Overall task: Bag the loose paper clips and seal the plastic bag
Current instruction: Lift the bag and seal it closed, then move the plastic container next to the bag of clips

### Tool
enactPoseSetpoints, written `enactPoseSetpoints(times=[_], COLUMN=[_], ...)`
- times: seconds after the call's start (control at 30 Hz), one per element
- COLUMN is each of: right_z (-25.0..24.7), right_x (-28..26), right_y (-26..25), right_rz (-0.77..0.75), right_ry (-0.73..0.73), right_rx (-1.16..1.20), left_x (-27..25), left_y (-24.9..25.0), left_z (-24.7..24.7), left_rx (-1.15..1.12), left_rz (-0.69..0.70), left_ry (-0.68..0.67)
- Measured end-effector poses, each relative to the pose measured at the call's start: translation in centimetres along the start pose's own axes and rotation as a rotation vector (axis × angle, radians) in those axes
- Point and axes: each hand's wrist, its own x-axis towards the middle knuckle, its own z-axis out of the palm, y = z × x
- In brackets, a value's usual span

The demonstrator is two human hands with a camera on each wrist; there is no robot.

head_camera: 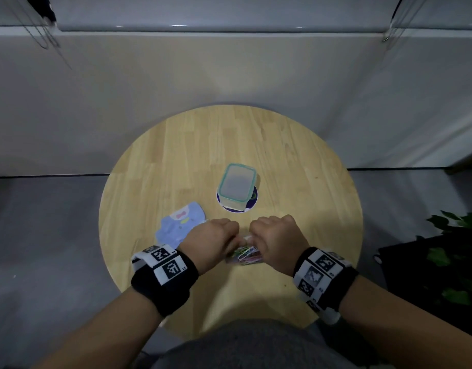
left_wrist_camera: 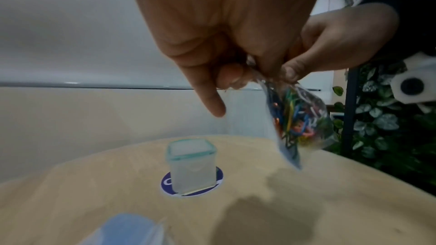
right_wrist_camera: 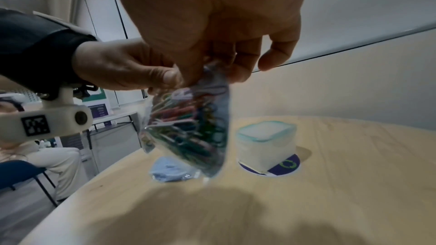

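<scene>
A small clear plastic bag (head_camera: 245,254) (left_wrist_camera: 304,118) (right_wrist_camera: 191,129) full of coloured paper clips hangs in the air above the round wooden table (head_camera: 296,161). My left hand (head_camera: 213,239) (left_wrist_camera: 219,31) pinches the bag's top edge from the left, and my right hand (head_camera: 276,237) (right_wrist_camera: 212,25) pinches the same edge from the right. The two hands are close together, knuckles up. In the left wrist view my left index finger points down, free of the bag. The bag's mouth is hidden between the fingers. No loose clips show on the table.
A lidded translucent box with a teal rim (head_camera: 237,186) (left_wrist_camera: 191,163) (right_wrist_camera: 266,142) stands on a round purple-and-white coaster (head_camera: 252,199) mid-table. A light blue printed pouch (head_camera: 180,226) (right_wrist_camera: 169,170) lies left of my hands. A leafy plant (head_camera: 453,251) stands to the right.
</scene>
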Motion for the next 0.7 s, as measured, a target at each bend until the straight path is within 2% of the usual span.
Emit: enactPoseSetpoints(times=[0.1, 0.23, 0.3, 0.43, 0.5, 0.53, 0.63, 0.7], right_z=[0.2, 0.3, 0.4, 1.0, 1.3, 1.4, 3.0, 4.6], right_x=[-0.1, -0.3, -0.4, -0.3, 0.0, -0.1, -0.7, -1.1], right_y=[1.2, 1.5, 1.6, 2.2, 2.6, 3.0, 4.4, 5.7], right_rz=[-0.021, 0.004, 0.005, 0.013, 0.062, 0.106, 0.243, 0.427], right_ry=[-0.004, -0.201, -0.251, -0.201, -0.244, -0.313, -0.35, -0.338], right_rx=[0.029, 0.224, 0.197, 0.013, -0.027, 0.019, 0.234, 0.411], left_x=[0.1, 0.3, 0.4, 1.0, 1.7, 2.2, 4.4, 6.4], left_y=[-0.4, -1.1, -1.4, -2.0, -2.6, -2.9, -3.5, -4.2], left_z=[-0.1, 0.2, 0.4, 0.7, 1.0, 1.2, 2.0, 2.7], left_rx=[0.03, 0.055, 0.063, 0.061, 0.036, 0.006, -0.089, -0.05], left_rz=[0.014, -0.039, -0.058, -0.101, -0.111, -0.106, -0.123, -0.213], left_ry=[-0.049, -0.133, -0.15, -0.134, -0.143, -0.141, -0.08, -0.073])
